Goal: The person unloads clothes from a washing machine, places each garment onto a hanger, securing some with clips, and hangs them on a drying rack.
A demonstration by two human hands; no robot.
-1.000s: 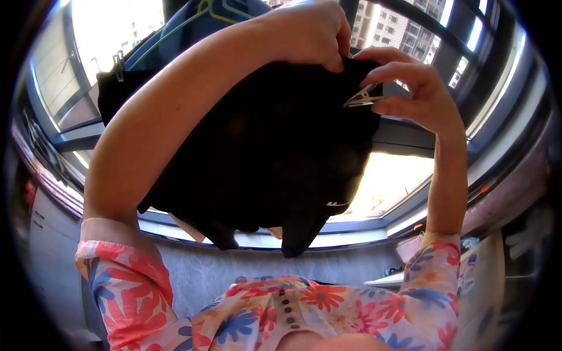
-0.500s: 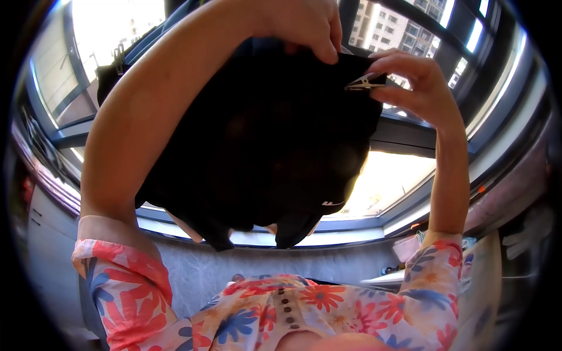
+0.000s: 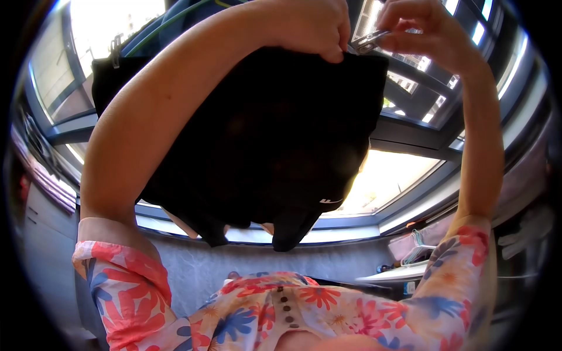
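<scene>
A wide black garment (image 3: 263,134) hangs in front of me, with a small white logo low on its right side and two narrow ends dangling below. My left hand (image 3: 316,29) reaches across its top and pinches the upper edge, fingers closed. To the right of it, my right hand (image 3: 418,29) grips a metal clothespin (image 3: 370,42) between thumb and fingers. The clothespin's jaws point left, close to the garment's top edge and my left fingertips. Another clip (image 3: 116,51) sits at the garment's upper left corner.
Dark blue clothing (image 3: 167,29) with a green hanger shows behind my left forearm. Windows with dark frames (image 3: 404,143) surround the garment. Light green hangers (image 3: 418,251) lie at the lower right, and a pale cabinet (image 3: 50,234) stands at the left.
My right hand has moved up with the clothespin, from in front of the garment's upper right corner to its top edge. My left hand keeps its pinch, shifted slightly.
</scene>
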